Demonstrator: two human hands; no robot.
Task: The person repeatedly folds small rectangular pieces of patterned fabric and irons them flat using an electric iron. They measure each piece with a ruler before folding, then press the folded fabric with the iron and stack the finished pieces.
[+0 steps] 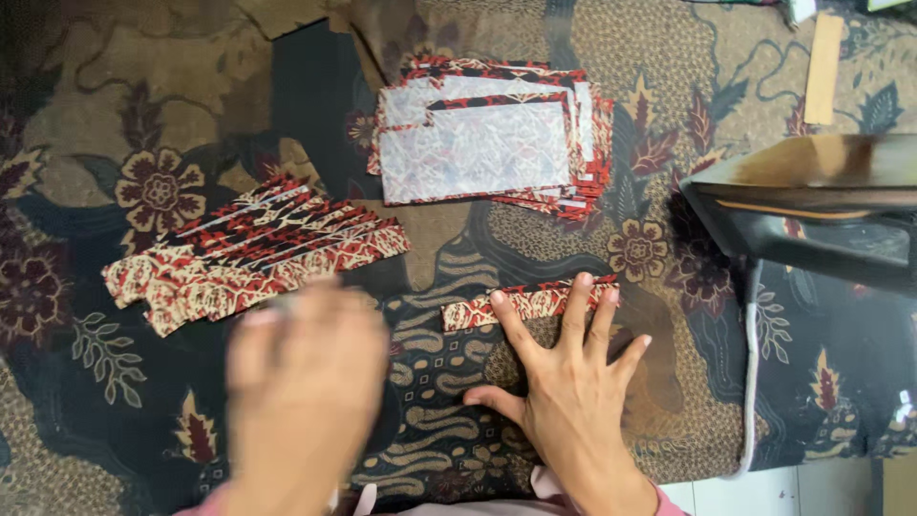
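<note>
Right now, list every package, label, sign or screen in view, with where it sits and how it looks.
None in view; only sewing pieces and a tool.
Stack of rectangular fabric pieces: top centre, white-backed, red-black edges.
Pile of folded strips: left, red, cream and black.
Single folded strip: centre, under the right hand fingertips.
Left hand: blurred, below the pile.
Iron: right, dark.

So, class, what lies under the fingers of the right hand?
A folded red patterned fabric strip lies under the right hand's fingertips, on the batik cloth. The parts beneath the fingertips are hidden.

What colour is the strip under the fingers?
Red, cream and black patterned strip, under the right hand; head view.
</note>
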